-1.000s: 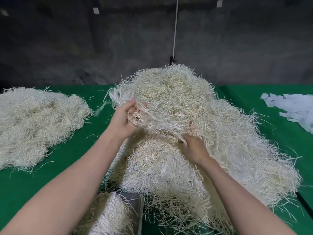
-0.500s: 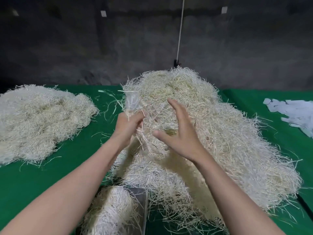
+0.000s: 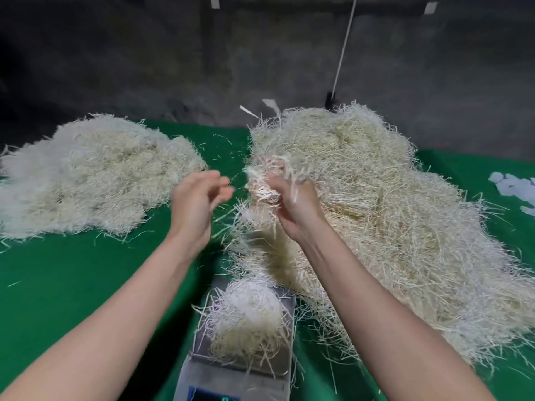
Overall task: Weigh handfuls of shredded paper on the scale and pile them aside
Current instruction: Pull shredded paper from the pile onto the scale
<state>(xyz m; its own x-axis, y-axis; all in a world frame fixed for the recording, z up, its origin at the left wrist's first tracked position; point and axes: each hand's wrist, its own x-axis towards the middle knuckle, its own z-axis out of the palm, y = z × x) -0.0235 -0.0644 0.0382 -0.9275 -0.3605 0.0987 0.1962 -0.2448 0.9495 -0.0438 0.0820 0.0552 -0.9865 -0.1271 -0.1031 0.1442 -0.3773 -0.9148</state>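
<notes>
Shredded paper tuft (image 3: 260,185) sat clamped in the right hand (image 3: 295,208); the left hand (image 3: 197,201) hung loosely spread beside it, above the loaded scale (image 3: 208,380).

Left grip (image 3: 199,198): raised, fingers loosely spread, empty. Right grip (image 3: 292,208): raised just beside, fingers curled round shredded paper (image 3: 261,187). Forearms bare, extended forward.

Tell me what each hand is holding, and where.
The right hand grips a tuft of shredded paper around its middle; the left hand holds nothing.
</notes>
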